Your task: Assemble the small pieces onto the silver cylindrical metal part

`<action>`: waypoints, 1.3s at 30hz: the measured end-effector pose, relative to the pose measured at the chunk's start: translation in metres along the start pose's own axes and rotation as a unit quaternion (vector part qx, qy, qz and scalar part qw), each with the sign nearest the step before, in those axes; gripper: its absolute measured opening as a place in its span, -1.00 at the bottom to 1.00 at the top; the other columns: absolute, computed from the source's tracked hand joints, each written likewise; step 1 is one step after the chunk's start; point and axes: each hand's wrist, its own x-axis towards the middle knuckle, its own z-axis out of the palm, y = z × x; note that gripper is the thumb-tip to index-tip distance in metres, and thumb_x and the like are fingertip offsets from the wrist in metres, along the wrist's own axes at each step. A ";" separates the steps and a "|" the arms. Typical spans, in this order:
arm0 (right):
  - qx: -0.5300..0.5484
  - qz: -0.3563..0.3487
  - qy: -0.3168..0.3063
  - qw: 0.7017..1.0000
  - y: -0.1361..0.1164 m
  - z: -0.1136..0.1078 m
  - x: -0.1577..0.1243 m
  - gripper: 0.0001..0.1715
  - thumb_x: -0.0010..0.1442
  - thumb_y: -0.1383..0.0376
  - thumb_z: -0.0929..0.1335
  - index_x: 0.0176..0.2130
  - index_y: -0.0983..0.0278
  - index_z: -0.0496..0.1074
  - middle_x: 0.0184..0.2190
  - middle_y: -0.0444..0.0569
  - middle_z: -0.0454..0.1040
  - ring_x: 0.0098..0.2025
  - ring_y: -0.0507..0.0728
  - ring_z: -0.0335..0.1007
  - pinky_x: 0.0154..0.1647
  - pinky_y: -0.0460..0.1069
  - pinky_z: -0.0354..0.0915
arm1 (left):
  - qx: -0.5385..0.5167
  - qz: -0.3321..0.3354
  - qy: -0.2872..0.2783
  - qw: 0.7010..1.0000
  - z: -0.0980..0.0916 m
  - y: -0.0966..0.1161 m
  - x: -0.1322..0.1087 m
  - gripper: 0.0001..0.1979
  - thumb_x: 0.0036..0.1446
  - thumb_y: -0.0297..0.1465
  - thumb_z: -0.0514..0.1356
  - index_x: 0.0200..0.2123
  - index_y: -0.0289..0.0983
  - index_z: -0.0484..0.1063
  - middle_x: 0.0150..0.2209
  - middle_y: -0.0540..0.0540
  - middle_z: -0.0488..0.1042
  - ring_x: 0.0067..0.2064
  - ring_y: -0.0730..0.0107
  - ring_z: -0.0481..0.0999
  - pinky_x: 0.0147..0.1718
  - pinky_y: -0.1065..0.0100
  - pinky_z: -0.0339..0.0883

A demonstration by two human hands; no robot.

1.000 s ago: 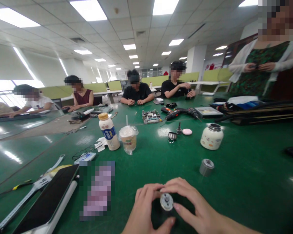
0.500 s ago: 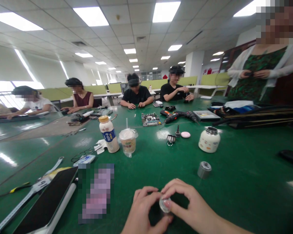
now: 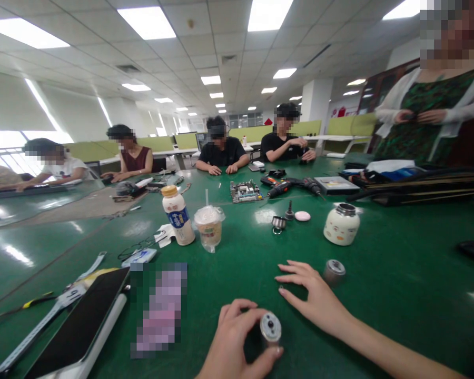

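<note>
My left hand (image 3: 240, 337) is closed around a motor-like metal cylinder (image 3: 270, 327), thumb and index finger on its sides. It stands upright, and its round silver top shows a dark centre and small holes. My right hand (image 3: 312, 295) is open over the green table, fingers stretched out to the left and holding nothing. Just behind the back of that hand is a second, similar metal cylinder (image 3: 335, 271), its lower part partly covered.
A cream jar (image 3: 342, 225), a drink cup (image 3: 210, 229) and a milk bottle (image 3: 178, 216) stand farther back. A steel cup-shaped part (image 3: 278, 223), a pink disc (image 3: 302, 216), a circuit board (image 3: 246, 191) and drills (image 3: 280, 188) lie beyond. Several people are around the table.
My right hand has let go of the cylinder and moved right and away from me, its fingers now spread. My left hand still holds the cylinder, whose top is now uncovered.
</note>
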 end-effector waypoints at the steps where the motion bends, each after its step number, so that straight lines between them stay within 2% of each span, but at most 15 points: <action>1: 0.008 -0.002 -0.006 1.000 0.001 0.000 0.000 -0.70 0.17 0.27 0.41 -0.07 0.18 0.57 0.03 0.06 0.52 0.19 0.30 0.27 0.19 0.33 0.15 | -0.001 0.000 0.000 1.000 0.000 0.000 0.000 -0.60 -0.06 -0.35 0.37 -0.08 -0.19 0.53 -0.10 -0.22 0.50 0.00 0.02 0.46 -0.03 0.04 0.38; 3: 0.032 -0.004 -0.030 0.999 0.000 0.000 0.002 -0.70 0.19 0.26 0.40 -0.06 0.17 0.57 -0.04 0.03 0.57 0.15 0.28 0.33 0.19 0.32 0.18 | -0.001 -0.002 0.000 1.000 0.000 0.001 0.001 -0.60 -0.06 -0.35 0.37 -0.08 -0.19 0.53 -0.10 -0.22 0.50 -0.01 0.02 0.47 -0.03 0.04 0.38; 6: 0.074 0.016 -0.030 0.997 -0.009 -0.005 0.003 -0.80 0.20 0.22 0.40 -0.18 0.15 0.62 -0.12 0.02 0.61 0.07 0.28 0.42 0.19 0.33 0.17 | -0.002 -0.006 -0.003 1.000 -0.001 0.002 0.002 -0.60 -0.05 -0.34 0.37 -0.07 -0.19 0.53 -0.09 -0.22 0.50 -0.02 0.02 0.47 -0.03 0.05 0.38; 9: 0.154 0.032 0.000 0.988 -0.028 -0.011 0.001 -0.81 0.20 0.19 0.41 -0.20 0.17 0.62 -0.15 0.03 0.62 0.02 0.25 0.45 0.19 0.27 0.19 | -0.003 -0.007 -0.005 1.000 -0.002 0.004 0.002 -0.61 -0.04 -0.34 0.36 -0.08 -0.20 0.53 -0.09 -0.21 0.50 -0.02 0.03 0.46 -0.03 0.06 0.38; 13: 0.227 -0.007 -0.030 0.973 -0.055 -0.015 -0.008 -0.86 0.20 0.22 0.42 -0.24 0.17 0.60 -0.22 -0.02 0.62 -0.05 0.20 0.48 0.08 0.16 0.31 | -0.007 -0.004 -0.005 1.000 -0.002 0.007 0.002 -0.64 -0.01 -0.37 0.34 -0.08 -0.21 0.51 -0.11 -0.19 0.52 -0.03 0.06 0.46 -0.05 0.08 0.38; 17: 0.224 -0.019 -0.055 0.973 -0.066 -0.012 -0.015 -0.89 0.21 0.26 0.41 -0.31 0.19 0.59 -0.27 -0.03 0.62 -0.12 0.18 0.50 -0.02 0.13 0.36 | -0.010 0.009 0.007 1.000 0.000 0.006 0.001 -0.64 -0.01 -0.38 0.34 -0.08 -0.20 0.51 -0.11 -0.18 0.52 -0.05 0.08 0.46 -0.07 0.10 0.38; 22: 0.206 -0.084 -0.030 0.974 -0.064 -0.008 -0.015 -0.89 0.21 0.31 0.41 -0.38 0.19 0.54 -0.34 -0.10 0.63 -0.21 0.13 0.52 0.08 0.14 0.28 | -0.015 0.020 0.013 1.000 0.001 0.005 0.002 -0.65 -0.03 -0.40 0.35 -0.10 -0.19 0.51 -0.11 -0.16 0.54 -0.06 0.10 0.48 -0.09 0.13 0.37; 26: 0.202 -0.099 -0.043 0.973 -0.063 -0.005 -0.017 -0.87 0.22 0.35 0.39 -0.37 0.19 0.54 -0.32 -0.08 0.62 -0.19 0.13 0.52 -0.09 0.04 0.38 | -0.018 0.021 0.012 1.000 0.001 0.005 0.002 -0.66 -0.02 -0.41 0.34 -0.11 -0.19 0.50 -0.13 -0.15 0.55 -0.06 0.10 0.47 -0.08 0.12 0.35; 30: 0.197 -0.085 -0.034 0.976 -0.062 -0.002 -0.019 -0.87 0.20 0.33 0.40 -0.40 0.20 0.53 -0.36 -0.08 0.61 -0.24 0.12 0.53 -0.16 0.02 0.40 | -0.026 0.017 0.008 0.999 0.001 0.005 0.003 -0.64 -0.02 -0.39 0.33 -0.08 -0.20 0.50 -0.12 -0.17 0.54 -0.06 0.10 0.46 -0.08 0.12 0.34; 39: 0.204 0.013 -0.020 0.979 -0.069 0.005 -0.018 -0.80 0.13 0.22 0.43 -0.48 0.25 0.46 -0.46 -0.07 0.55 -0.35 0.15 0.51 -0.28 0.00 0.38 | -0.057 -0.016 0.002 0.998 -0.003 0.014 0.001 -0.70 0.00 -0.37 0.34 -0.14 -0.19 0.51 -0.15 -0.10 0.55 -0.09 0.16 0.44 -0.09 0.17 0.29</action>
